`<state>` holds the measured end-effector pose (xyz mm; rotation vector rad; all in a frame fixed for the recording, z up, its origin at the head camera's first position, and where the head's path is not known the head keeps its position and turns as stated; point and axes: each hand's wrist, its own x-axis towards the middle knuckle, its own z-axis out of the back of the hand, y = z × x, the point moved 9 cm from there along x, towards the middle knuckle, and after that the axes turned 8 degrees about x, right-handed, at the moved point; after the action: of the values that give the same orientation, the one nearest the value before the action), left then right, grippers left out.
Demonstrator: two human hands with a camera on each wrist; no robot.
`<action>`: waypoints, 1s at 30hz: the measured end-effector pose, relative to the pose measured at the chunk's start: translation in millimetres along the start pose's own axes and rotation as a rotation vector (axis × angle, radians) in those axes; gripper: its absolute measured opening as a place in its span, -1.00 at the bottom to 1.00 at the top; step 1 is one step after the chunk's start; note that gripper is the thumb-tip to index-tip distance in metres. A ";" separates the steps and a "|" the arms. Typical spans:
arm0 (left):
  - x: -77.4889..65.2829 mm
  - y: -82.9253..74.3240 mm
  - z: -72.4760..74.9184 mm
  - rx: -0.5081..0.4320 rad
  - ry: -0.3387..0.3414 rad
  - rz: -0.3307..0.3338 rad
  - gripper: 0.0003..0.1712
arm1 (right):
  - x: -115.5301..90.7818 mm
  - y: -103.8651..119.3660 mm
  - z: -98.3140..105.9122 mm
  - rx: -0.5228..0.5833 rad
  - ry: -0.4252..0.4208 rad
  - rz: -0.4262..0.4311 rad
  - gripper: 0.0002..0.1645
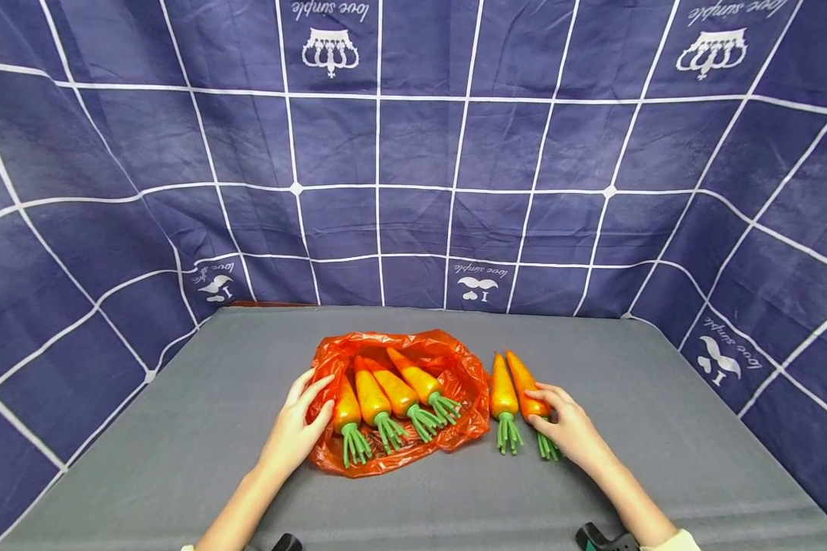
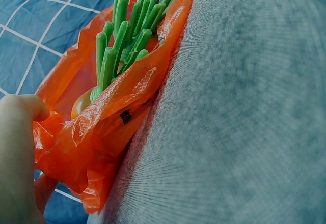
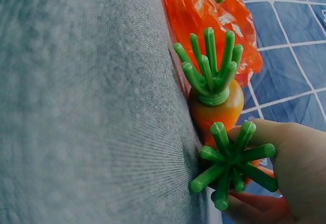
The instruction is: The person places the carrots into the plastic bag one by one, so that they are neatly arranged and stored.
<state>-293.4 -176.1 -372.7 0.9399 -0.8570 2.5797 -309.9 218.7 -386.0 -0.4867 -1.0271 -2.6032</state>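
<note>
A thin red plastic bag [image 1: 465, 367] lies spread with its mouth wide, several toy carrots [image 1: 372, 392] with green stalks inside. My left hand [image 1: 299, 425] grips the bag's left side, the thumb at the rim and the fingers outside; the left wrist view shows the film [image 2: 97, 147] bunched between them. Right of the bag, two more carrots lie side by side with their stalks toward me. My right hand [image 1: 568, 425] holds the outer carrot [image 1: 524, 379] near its stalk end, thumb and fingers on either side. The inner carrot [image 1: 502, 386] lies close to the bag's right edge.
A grey cloth [image 1: 172, 444] covers the table. Blue curtains [image 1: 413, 153] with white grid lines hang behind it and on both sides.
</note>
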 end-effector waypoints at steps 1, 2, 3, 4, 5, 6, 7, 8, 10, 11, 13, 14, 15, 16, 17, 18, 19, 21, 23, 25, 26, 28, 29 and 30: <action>-0.3 0.4 0.2 0.003 -0.002 0.001 -0.57 | 0.1 0.5 -0.1 0.000 0.000 0.000 -0.56; -0.5 0.8 0.3 0.005 -0.003 0.001 -0.57 | 0.2 0.8 -0.2 0.000 0.002 -0.001 -0.56; -0.6 0.8 0.3 0.007 -0.003 0.000 -0.57 | 0.3 1.1 0.0 -0.001 0.003 -0.005 -0.56; -0.6 0.8 0.2 0.007 -0.003 0.000 -0.57 | 0.4 1.8 0.4 0.000 0.004 -0.007 -0.56; -0.5 0.7 0.1 0.010 -0.001 -0.001 -0.57 | 0.7 2.2 1.0 0.003 0.005 -0.011 -0.56; -0.4 0.6 -0.1 0.011 0.001 0.000 -0.57 | 1.0 3.3 1.7 0.008 0.005 -0.011 -0.55; -0.2 0.5 -0.1 0.013 0.002 0.001 -0.57 | 1.3 4.4 2.3 0.016 0.006 -0.011 -0.55; 0.0 0.4 -0.2 0.010 0.004 0.002 -0.57 | 1.6 5.5 3.0 0.024 0.007 -0.011 -0.55; 0.3 0.2 -0.1 0.009 0.007 0.003 -0.57 | 2.3 9.1 4.6 0.042 0.005 -0.002 -0.55; 0.4 0.1 0.0 0.009 0.009 0.003 -0.57 | 2.3 11.0 5.4 0.050 0.001 0.004 -0.55; 0.5 0.0 0.4 0.007 0.009 0.003 -0.57 | 2.5 16.0 7.8 0.055 -0.011 0.026 -0.55; 0.3 -0.1 0.5 0.005 0.008 0.003 -0.57 | 2.5 18.8 9.2 0.055 -0.019 0.039 -0.55; 0.1 -0.2 0.8 0.006 0.005 0.002 -0.57 | 2.4 22.0 10.5 0.054 -0.028 0.056 -0.54; 0.1 -0.8 1.0 0.006 0.003 -0.002 -0.57 | 2.0 25.0 11.6 0.052 -0.036 0.070 -0.53; 0.0 -1.3 1.4 0.005 0.000 -0.005 -0.57 | 1.5 28.0 12.5 0.051 -0.043 0.085 -0.52; -0.1 -1.8 1.6 0.005 -0.002 -0.009 -0.57 | 1.1 31.4 13.2 0.052 -0.048 0.101 -0.52; -0.1 -2.2 1.9 0.004 -0.005 -0.011 -0.58 | 0.8 34.5 13.5 0.057 -0.050 0.115 -0.51; 0.1 -3.0 2.6 0.001 -0.010 -0.016 -0.58 | 0.4 41.5 14.4 0.066 -0.051 0.139 -0.49; 0.4 -3.5 3.1 -0.005 -0.013 -0.018 -0.58 | 0.0 48.1 14.4 0.079 -0.039 0.151 -0.49; 0.6 -3.4 3.2 -0.008 -0.014 -0.017 -0.58 | -0.3 54.5 14.5 0.085 -0.026 0.155 -0.48; 0.7 -3.4 3.2 -0.010 -0.014 -0.017 -0.58 | -0.5 57.7 14.5 0.084 -0.021 0.159 -0.47; 0.6 -2.9 2.9 -0.008 -0.012 -0.014 -0.57 | -1.4 64.2 14.1 0.082 -0.006 0.169 -0.46; 0.4 -2.6 2.5 -0.007 -0.010 -0.012 -0.57 | -2.1 67.8 14.2 0.076 -0.005 0.180 -0.46; 0.3 -2.3 2.2 -0.007 -0.008 -0.011 -0.57 | -2.8 71.4 14.3 0.069 -0.006 0.194 -0.46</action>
<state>-291.6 -175.6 -370.1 0.9513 -0.8603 2.5633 -276.4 179.3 -334.7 -0.5483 -1.0146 -2.3900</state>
